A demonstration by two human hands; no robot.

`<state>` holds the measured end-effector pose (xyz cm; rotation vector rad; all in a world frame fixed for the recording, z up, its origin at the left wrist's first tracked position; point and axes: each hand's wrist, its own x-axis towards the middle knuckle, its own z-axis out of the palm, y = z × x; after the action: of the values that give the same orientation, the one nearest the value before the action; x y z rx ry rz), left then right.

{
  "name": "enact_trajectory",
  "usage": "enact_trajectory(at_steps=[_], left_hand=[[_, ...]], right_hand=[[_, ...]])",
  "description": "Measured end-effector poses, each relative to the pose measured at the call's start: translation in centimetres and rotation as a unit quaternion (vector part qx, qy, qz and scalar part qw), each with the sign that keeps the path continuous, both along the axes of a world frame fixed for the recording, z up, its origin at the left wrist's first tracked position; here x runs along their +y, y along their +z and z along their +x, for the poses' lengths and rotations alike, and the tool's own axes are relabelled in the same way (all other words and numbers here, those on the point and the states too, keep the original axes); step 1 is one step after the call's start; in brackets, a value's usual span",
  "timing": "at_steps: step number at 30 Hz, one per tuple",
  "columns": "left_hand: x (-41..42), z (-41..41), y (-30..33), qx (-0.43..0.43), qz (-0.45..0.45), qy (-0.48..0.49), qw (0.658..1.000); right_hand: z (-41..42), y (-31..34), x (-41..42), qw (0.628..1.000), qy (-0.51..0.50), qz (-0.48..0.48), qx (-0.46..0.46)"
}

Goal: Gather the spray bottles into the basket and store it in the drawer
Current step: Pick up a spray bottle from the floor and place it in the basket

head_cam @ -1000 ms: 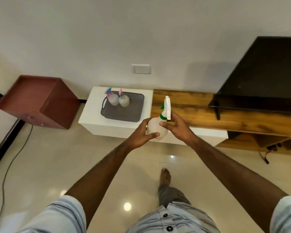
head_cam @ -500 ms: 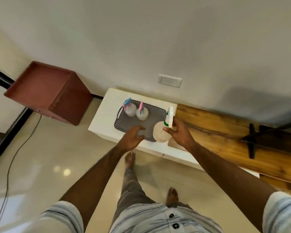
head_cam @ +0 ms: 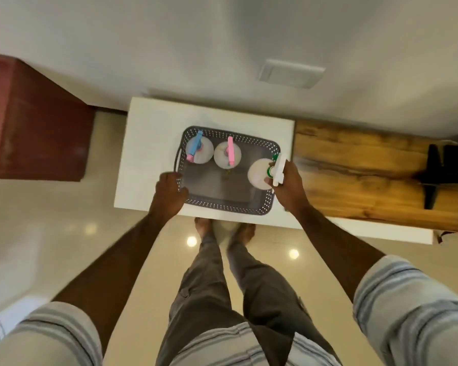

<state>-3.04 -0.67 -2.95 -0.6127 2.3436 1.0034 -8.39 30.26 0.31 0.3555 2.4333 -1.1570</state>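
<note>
A grey perforated basket [head_cam: 222,204] sits on a white cabinet top [head_cam: 148,133]. Inside it stand a white spray bottle with a blue head [head_cam: 199,151] and one with a pink head [head_cam: 227,154], side by side at the far left. My right hand [head_cam: 288,186] grips a third white spray bottle with a green collar [head_cam: 259,171] by its neck, over the basket's right end. My left hand [head_cam: 169,191] holds the basket's near-left rim, fingers curled over it.
A wooden shelf [head_cam: 368,175] runs to the right of the white cabinet, with a black stand [head_cam: 431,178] on it. A dark red box [head_cam: 35,122] stands on the floor to the left. My feet are at the cabinet's front edge.
I stepped up to the cabinet. My right hand brought the green-collared bottle over the basket's right end, and my left hand moved onto the basket's left rim.
</note>
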Motion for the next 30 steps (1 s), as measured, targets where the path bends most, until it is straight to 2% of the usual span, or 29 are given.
enact_trajectory(at_steps=[3,10,19,22,26,30], left_hand=[[-0.8,-1.8,-2.6,0.031,-0.04,-0.026,0.998],[-0.9,-4.6,-6.1,0.003,0.012,-0.058,0.998],[-1.1,-4.2,-7.0,0.012,-0.04,-0.104,0.994],[-1.0,-3.7,-6.1,0.009,-0.093,-0.123,0.988],[-0.3,-2.0,-3.5,0.069,-0.191,-0.206,0.957],[1.9,-0.4,0.9,0.092,-0.135,-0.353,0.921]], right_hand=[[-1.3,-2.5,-0.6,1.0,-0.004,0.008,0.009],[-3.5,-6.7,-1.2,0.998,0.002,0.037,0.044],[-4.0,-7.8,-1.6,0.997,0.015,0.046,0.057],[-3.7,-7.0,-1.7,0.998,0.015,0.055,0.032],[-2.5,-4.5,-1.4,0.999,-0.019,0.039,0.003],[1.6,-0.1,-0.1,0.997,-0.041,0.058,-0.017]])
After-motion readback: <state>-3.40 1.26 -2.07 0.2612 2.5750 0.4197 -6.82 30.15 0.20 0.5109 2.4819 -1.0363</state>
